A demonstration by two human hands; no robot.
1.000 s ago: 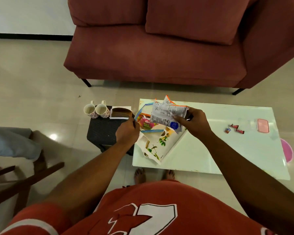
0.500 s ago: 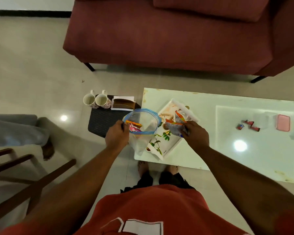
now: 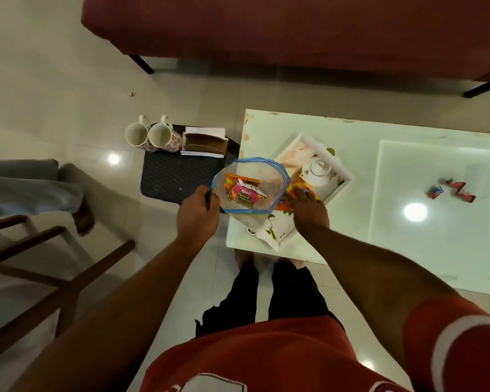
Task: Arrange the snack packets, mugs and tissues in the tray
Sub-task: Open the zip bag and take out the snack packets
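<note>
- The clear zip bag (image 3: 251, 219), edged with a blue strip, is held open above the table's (image 3: 337, 128) left edge, its mouth wide and round.
- Inside it lie a pink packet (image 3: 245, 195) with yellow lettering and a second packet (image 3: 232, 178), orange, behind it.
- The left hand (image 3: 198, 219) pinches the bag's rim on the left side, fingers curled.
- The right hand (image 3: 309, 212) lies palm down on an orange snack packet (image 3: 283, 206) in the tray (image 3: 347, 178); whether its fingers grip cannot be told.
- The white tray, printed with green leaves, sits askew at the table's near-left corner.
- Two white mugs (image 3: 149, 134) with flowered sides stand touching at the far-left corner of a dark stool (image 3: 178, 174), with the tissue holder (image 3: 205, 141) just beside them.
</note>
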